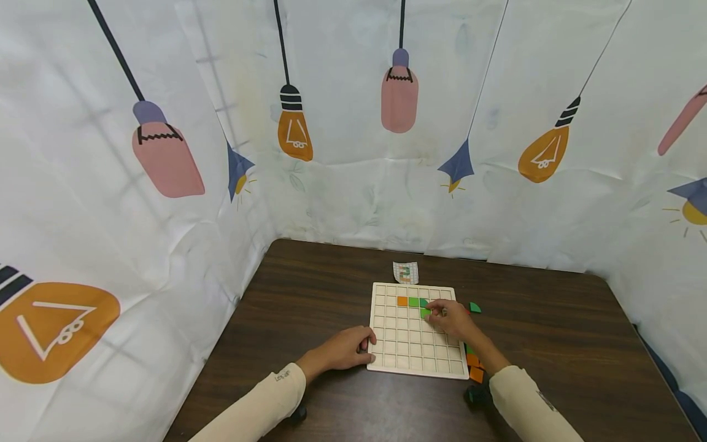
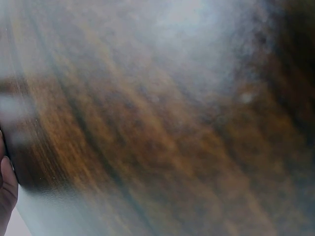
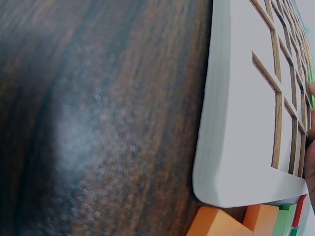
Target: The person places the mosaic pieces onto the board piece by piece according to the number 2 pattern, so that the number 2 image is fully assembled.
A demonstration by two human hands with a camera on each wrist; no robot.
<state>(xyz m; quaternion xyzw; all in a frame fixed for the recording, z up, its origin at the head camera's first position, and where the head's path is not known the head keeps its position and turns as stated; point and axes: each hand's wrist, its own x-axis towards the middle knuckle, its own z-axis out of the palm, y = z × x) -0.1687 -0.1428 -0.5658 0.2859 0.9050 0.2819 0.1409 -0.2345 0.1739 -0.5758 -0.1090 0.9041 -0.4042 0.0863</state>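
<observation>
A pale wooden board (image 1: 414,350) with a grid of square cells lies on the dark table. My left hand (image 1: 345,348) holds the board's left edge with thumb and fingers, a gap between them. Over the upper right cells, my right hand (image 1: 452,319) has thumb and finger at a small green tile (image 1: 424,313) and appears to pinch it. In the row above sit an orange tile (image 1: 402,301), a light green tile (image 1: 413,302) and a darker green piece (image 1: 423,302), partly covered by the fingers. The left wrist view shows mostly blurred tabletop.
Behind the board lies a small printed card (image 1: 405,272) with a coloured grid pattern. A dark green rounded piece (image 1: 475,307) lies right of the board. Several orange blocks (image 1: 476,374) and green ones lie along its right edge, partly under the right forearm. White printed cloth (image 1: 353,202) hangs behind the table.
</observation>
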